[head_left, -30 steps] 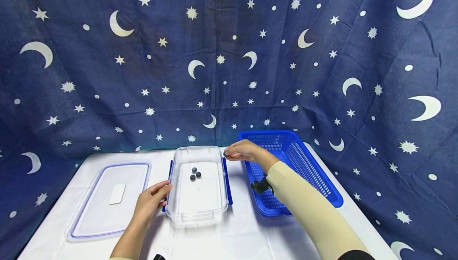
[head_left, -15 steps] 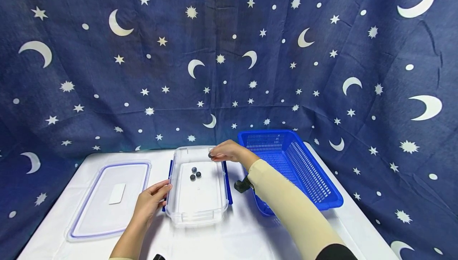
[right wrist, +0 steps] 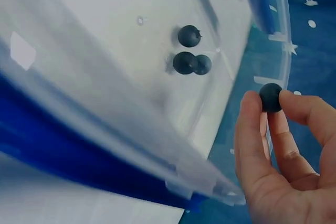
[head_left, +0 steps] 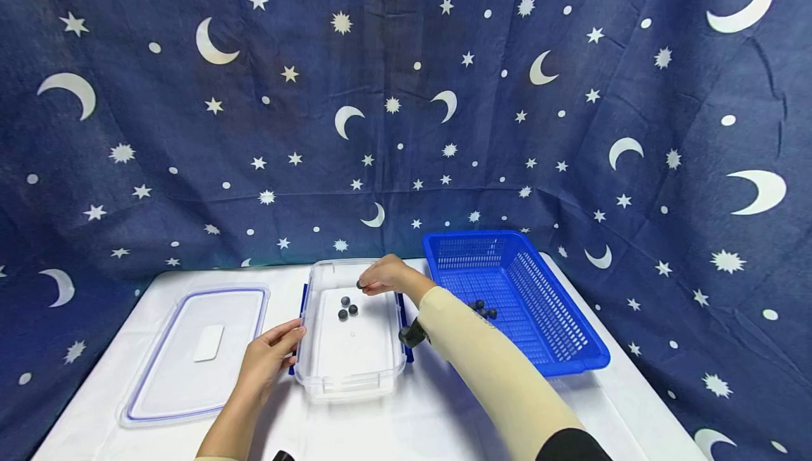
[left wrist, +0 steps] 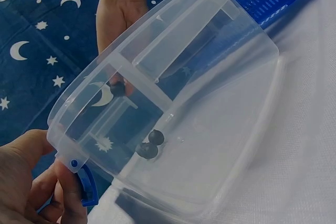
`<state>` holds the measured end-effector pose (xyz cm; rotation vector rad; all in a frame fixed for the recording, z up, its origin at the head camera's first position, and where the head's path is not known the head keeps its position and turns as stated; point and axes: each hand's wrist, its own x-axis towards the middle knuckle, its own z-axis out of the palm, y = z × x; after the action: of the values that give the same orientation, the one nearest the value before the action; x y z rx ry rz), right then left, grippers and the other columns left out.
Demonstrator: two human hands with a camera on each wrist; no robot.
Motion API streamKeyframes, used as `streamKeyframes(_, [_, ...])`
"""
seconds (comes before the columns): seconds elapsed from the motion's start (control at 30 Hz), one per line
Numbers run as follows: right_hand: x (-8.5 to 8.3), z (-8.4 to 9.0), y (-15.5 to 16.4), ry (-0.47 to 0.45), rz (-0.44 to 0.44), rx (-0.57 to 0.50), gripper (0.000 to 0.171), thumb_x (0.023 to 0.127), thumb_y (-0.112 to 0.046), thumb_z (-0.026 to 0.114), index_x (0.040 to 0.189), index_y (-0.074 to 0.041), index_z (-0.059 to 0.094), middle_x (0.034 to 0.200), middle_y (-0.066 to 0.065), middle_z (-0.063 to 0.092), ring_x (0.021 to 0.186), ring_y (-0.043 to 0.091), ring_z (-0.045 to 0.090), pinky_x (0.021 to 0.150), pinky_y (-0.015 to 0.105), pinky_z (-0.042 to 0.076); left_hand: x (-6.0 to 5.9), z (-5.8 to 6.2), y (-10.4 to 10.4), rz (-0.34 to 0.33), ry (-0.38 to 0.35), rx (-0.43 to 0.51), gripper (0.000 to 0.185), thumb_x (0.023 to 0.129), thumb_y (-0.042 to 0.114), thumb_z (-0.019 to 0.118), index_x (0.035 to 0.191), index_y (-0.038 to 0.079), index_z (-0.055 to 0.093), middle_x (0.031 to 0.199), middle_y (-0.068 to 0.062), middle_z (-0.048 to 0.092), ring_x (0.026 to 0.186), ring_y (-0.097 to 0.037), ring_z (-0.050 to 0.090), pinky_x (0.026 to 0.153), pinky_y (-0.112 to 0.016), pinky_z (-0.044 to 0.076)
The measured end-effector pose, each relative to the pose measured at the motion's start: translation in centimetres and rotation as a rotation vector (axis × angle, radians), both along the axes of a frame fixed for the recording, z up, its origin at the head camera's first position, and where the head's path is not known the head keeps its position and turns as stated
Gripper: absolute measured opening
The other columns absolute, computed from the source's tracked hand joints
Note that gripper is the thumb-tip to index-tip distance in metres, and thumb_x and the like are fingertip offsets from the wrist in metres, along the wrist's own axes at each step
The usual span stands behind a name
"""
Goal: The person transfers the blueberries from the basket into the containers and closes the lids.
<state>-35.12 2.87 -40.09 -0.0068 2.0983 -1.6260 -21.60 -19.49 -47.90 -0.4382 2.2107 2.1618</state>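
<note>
Between thumb and fingertips my right hand (head_left: 385, 275) pinches one dark blueberry (right wrist: 271, 97). That hand is over the far right part of a clear plastic food container (head_left: 349, 385) with blue side clips. Three more blueberries (head_left: 343, 315) lie together on its floor; one shows its crown in the right wrist view. At the container's left side, my left hand (head_left: 269, 354) grips the rim, thumb on top and fingers curled beneath by the blue clip (left wrist: 88, 186).
Right of the container stands a blue perforated basket (head_left: 574, 359) with several blueberries (head_left: 493, 314) inside, partly hidden by my right sleeve. To the left, a clear lid (head_left: 168, 383) with a blue seal lies flat on the white tablecloth. A starry curtain (head_left: 304, 207) hangs behind.
My right hand has moved left with the blueberry, from beside the basket's edge to above the container. Blueberries in the basket have come into sight. My left hand has stayed put.
</note>
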Motion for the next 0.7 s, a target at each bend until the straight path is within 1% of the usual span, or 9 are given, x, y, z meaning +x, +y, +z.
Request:
streamKeyframes(0.13, [0.0,-0.5,-0.9,0.044,-0.032,0.079,0.022,0.081,0.012,0.067,0.103,0.016,0.068,0.093,0.025,0.072,0.066,0.017,0.067,0.085,0.038,0.059,0.0,0.1,0.0,0.004,0.001,0.003,0.054,0.092,0.029,0.071,0.136,0.001,0.057,0.086,0.016,0.063,0.08,-0.001,0.056,0.062,-0.013,0.053])
streamKeyframes(0.23, [-0.8,-1.6,-1.6,0.063,-0.055,0.146,0.017,0.078,0.014,0.069,0.094,0.014,0.071,0.092,0.025,0.072,0.068,0.021,0.07,0.078,0.036,0.061,0.0,0.0,0.0,0.004,-0.003,0.003,0.056,0.091,0.03,0.072,0.136,0.001,0.057,0.087,0.016,0.064,0.08,-0.002,0.056,0.062,-0.014,0.053])
streamKeyframes(0.27, [-1.7,-2.7,-1.7,0.075,-0.049,0.149,0.014,0.074,0.013,0.071,0.088,0.012,0.071,0.085,0.023,0.072,0.065,0.021,0.07,0.071,0.033,0.062,0.1,0.1,0.0,0.003,-0.003,0.002,0.056,0.091,0.031,0.072,0.136,0.001,0.057,0.088,0.015,0.064,0.08,-0.002,0.056,0.062,-0.014,0.053])
streamKeyframes(0.3, [-2.1,-3.2,-1.9,0.075,-0.055,0.171,0.012,0.073,0.014,0.072,0.085,0.011,0.071,0.082,0.021,0.072,0.066,0.022,0.071,0.068,0.032,0.062,0.1,0.0,0.0,0.003,-0.003,0.0,0.056,0.091,0.031,0.072,0.136,0.001,0.057,0.088,0.015,0.064,0.08,-0.002,0.056,0.062,-0.014,0.053])
streamKeyframes(0.4, [-3.0,-4.0,-2.5,0.055,-0.069,0.219,0.011,0.072,0.015,0.073,0.082,0.011,0.071,0.079,0.019,0.072,0.067,0.024,0.071,0.065,0.031,0.061,0.1,0.0,0.0,0.007,-0.005,-0.007,0.056,0.09,0.031,0.073,0.135,0.001,0.058,0.088,0.014,0.064,0.081,-0.002,0.057,0.062,-0.014,0.053])
streamKeyframes(0.47, [-3.0,-4.0,-2.8,0.039,-0.083,0.25,0.011,0.073,0.014,0.074,0.083,0.01,0.072,0.08,0.018,0.072,0.062,0.021,0.069,0.064,0.03,0.061,0.1,0.1,0.0,0.008,-0.003,-0.011,0.056,0.09,0.031,0.073,0.135,0.001,0.058,0.089,0.014,0.064,0.081,-0.002,0.057,0.062,-0.014,0.053])
streamKeyframes(0.53, [-2.2,-3.2,-3.2,0.033,-0.1,0.304,0.011,0.077,0.014,0.072,0.087,0.011,0.072,0.083,0.018,0.073,0.061,0.019,0.068,0.067,0.03,0.062,0.1,0.0,0.0,0.012,-0.003,-0.014,0.055,0.09,0.031,0.073,0.134,0.001,0.059,0.089,0.013,0.064,0.081,-0.003,0.057,0.062,-0.014,0.053])
streamKeyframes(0.63, [-1.7,-2.9,-3.4,0.085,-0.087,0.396,0.01,0.078,0.01,0.073,0.088,0.01,0.074,0.081,0.015,0.072,0.056,0.015,0.063,0.066,0.028,0.061,0.0,0.1,0.1,0.008,-0.001,-0.014,0.055,0.091,0.031,0.072,0.135,0.001,0.058,0.089,0.013,0.063,0.081,-0.003,0.057,0.062,-0.014,0.053])
streamKeyframes(0.7, [-1.5,-2.9,-3.4,0.133,-0.062,0.458,0.01,0.079,0.008,0.073,0.088,0.009,0.074,0.081,0.014,0.072,0.058,0.016,0.064,0.067,0.029,0.061,0.0,0.0,0.1,0.007,-0.001,-0.007,0.055,0.091,0.031,0.072,0.135,0.001,0.058,0.088,0.013,0.063,0.081,-0.003,0.057,0.062,-0.014,0.053])
